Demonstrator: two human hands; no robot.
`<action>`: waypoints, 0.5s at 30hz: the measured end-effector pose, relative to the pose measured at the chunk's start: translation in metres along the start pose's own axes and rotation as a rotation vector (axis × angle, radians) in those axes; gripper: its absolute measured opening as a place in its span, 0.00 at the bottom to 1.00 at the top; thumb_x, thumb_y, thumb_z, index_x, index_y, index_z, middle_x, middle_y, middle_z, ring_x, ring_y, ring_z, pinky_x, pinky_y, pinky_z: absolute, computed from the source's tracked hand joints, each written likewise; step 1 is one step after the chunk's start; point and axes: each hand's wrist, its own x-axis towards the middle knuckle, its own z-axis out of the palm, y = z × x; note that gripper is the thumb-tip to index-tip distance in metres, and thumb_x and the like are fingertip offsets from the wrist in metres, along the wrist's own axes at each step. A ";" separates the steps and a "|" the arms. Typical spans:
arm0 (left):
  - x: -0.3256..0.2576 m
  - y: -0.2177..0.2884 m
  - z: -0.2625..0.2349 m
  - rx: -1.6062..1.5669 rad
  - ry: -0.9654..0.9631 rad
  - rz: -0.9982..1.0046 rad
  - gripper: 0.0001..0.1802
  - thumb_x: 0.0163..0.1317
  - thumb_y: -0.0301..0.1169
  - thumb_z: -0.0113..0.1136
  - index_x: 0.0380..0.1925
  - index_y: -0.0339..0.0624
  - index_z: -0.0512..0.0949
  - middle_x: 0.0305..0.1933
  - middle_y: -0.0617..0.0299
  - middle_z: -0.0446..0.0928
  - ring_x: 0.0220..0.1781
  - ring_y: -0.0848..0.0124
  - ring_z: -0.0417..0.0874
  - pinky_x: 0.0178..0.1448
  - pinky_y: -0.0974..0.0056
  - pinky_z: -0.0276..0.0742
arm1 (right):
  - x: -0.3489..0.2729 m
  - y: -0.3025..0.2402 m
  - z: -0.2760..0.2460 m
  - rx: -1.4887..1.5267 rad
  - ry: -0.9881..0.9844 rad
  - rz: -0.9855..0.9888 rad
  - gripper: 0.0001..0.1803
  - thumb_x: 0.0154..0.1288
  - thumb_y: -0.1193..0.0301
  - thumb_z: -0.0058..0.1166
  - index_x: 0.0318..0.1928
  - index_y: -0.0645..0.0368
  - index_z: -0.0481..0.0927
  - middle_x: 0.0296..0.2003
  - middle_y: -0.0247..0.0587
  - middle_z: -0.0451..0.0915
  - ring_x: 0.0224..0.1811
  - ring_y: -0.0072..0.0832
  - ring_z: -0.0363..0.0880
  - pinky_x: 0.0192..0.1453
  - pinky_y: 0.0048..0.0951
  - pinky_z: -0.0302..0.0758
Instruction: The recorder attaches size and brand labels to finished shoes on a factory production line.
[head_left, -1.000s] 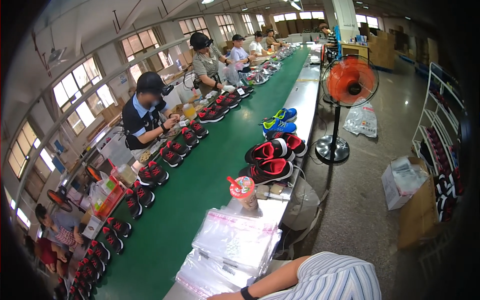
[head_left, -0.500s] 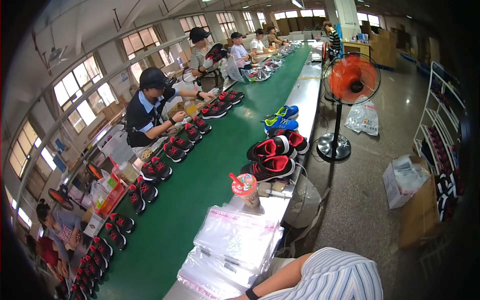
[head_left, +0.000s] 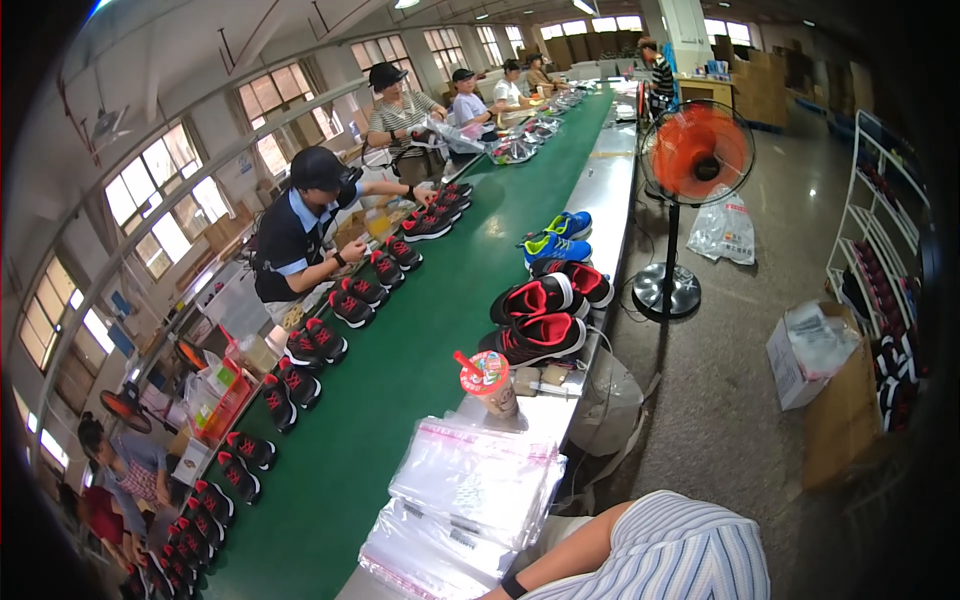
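Observation:
Both of my hands are out of view. One forearm [head_left: 575, 553] comes in at the lower edge from a striped sleeve [head_left: 690, 555], with a dark wristband [head_left: 514, 587] on its wrist; its hand is cut off by the frame. Closest to that wrist lie stacked clear plastic bags [head_left: 470, 490] with pink-edged tops. Beyond the bags a drink cup [head_left: 490, 385] with a red lid and straw stands upright. Behind it are black sneakers with red linings [head_left: 535, 338] and a pair of blue sneakers [head_left: 560, 240], all on the near side of the bench.
A green conveyor belt [head_left: 400, 350] runs away from me, with black-and-red sneakers [head_left: 315, 342] along its far side. Across it, a co-worker in a dark shirt [head_left: 300, 235] reaches toward shoes; several others sit or stand farther along. To the right are an orange fan [head_left: 697, 155] and a shoe rack [head_left: 865, 260].
The co-worker in the dark shirt has leaned forward, a hand now at the shoes. The striped-shirt co-worker, who held dark shoes up, now has both hands lower near clear plastic. My forearm has barely moved.

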 end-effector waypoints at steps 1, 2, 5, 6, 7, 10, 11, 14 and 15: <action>0.009 0.001 -0.012 -0.304 0.034 -0.102 0.17 0.62 0.30 0.46 0.47 0.28 0.68 0.43 0.50 0.73 0.44 0.60 0.75 0.50 0.59 0.72 | -0.003 -0.003 0.000 0.046 -0.041 0.026 0.13 0.62 0.65 0.46 0.31 0.64 0.69 0.23 0.43 0.69 0.27 0.26 0.64 0.35 0.32 0.65; 0.005 0.008 0.000 -0.098 0.052 0.094 0.15 0.61 0.30 0.47 0.43 0.30 0.70 0.38 0.53 0.74 0.40 0.60 0.75 0.50 0.59 0.71 | -0.006 0.000 0.000 0.041 -0.035 0.023 0.13 0.62 0.65 0.46 0.31 0.64 0.69 0.23 0.43 0.69 0.27 0.26 0.64 0.35 0.32 0.65; 0.025 0.009 -0.026 0.534 -0.031 0.489 0.12 0.61 0.30 0.47 0.39 0.33 0.71 0.35 0.53 0.74 0.39 0.61 0.74 0.48 0.57 0.71 | -0.013 0.012 -0.004 -0.048 -0.007 -0.162 0.12 0.62 0.66 0.46 0.31 0.64 0.69 0.23 0.42 0.69 0.27 0.25 0.62 0.33 0.31 0.64; 0.030 0.009 -0.028 0.534 -0.037 0.495 0.12 0.61 0.30 0.47 0.39 0.33 0.71 0.35 0.53 0.74 0.39 0.61 0.74 0.48 0.57 0.71 | -0.015 0.013 -0.007 0.063 -0.009 -0.136 0.12 0.62 0.65 0.47 0.31 0.63 0.69 0.22 0.41 0.68 0.26 0.25 0.62 0.32 0.31 0.64; 0.035 0.009 -0.029 0.503 -0.045 0.476 0.11 0.61 0.31 0.47 0.38 0.33 0.71 0.35 0.53 0.74 0.39 0.60 0.74 0.47 0.56 0.71 | -0.017 0.014 -0.010 0.174 -0.011 -0.110 0.13 0.63 0.64 0.47 0.30 0.63 0.69 0.21 0.41 0.68 0.25 0.25 0.61 0.32 0.32 0.63; 0.042 0.011 -0.031 0.411 -0.059 0.410 0.10 0.61 0.32 0.48 0.35 0.34 0.72 0.34 0.52 0.74 0.39 0.60 0.74 0.45 0.55 0.70 | -0.028 0.012 -0.020 -0.004 0.090 -0.095 0.15 0.63 0.61 0.49 0.31 0.62 0.70 0.21 0.42 0.70 0.25 0.26 0.62 0.32 0.32 0.64; 0.043 0.011 -0.031 0.379 -0.061 0.387 0.10 0.61 0.32 0.49 0.34 0.35 0.72 0.34 0.52 0.74 0.39 0.60 0.74 0.45 0.54 0.70 | -0.030 0.010 -0.022 -0.006 0.089 -0.095 0.15 0.63 0.61 0.49 0.31 0.62 0.70 0.21 0.42 0.70 0.25 0.26 0.62 0.32 0.32 0.64; 0.040 0.010 -0.020 0.455 -0.066 0.416 0.10 0.60 0.32 0.50 0.32 0.35 0.72 0.33 0.51 0.74 0.40 0.59 0.74 0.44 0.52 0.68 | -0.032 0.010 -0.026 -0.124 0.089 -0.069 0.18 0.62 0.57 0.48 0.32 0.61 0.71 0.23 0.44 0.73 0.25 0.29 0.66 0.33 0.32 0.66; 0.039 0.010 -0.015 0.566 -0.068 0.467 0.09 0.58 0.32 0.51 0.31 0.35 0.71 0.33 0.50 0.74 0.40 0.57 0.74 0.43 0.51 0.67 | -0.032 0.014 -0.025 -0.119 0.093 -0.032 0.18 0.63 0.56 0.48 0.33 0.61 0.72 0.25 0.45 0.74 0.26 0.31 0.68 0.34 0.33 0.66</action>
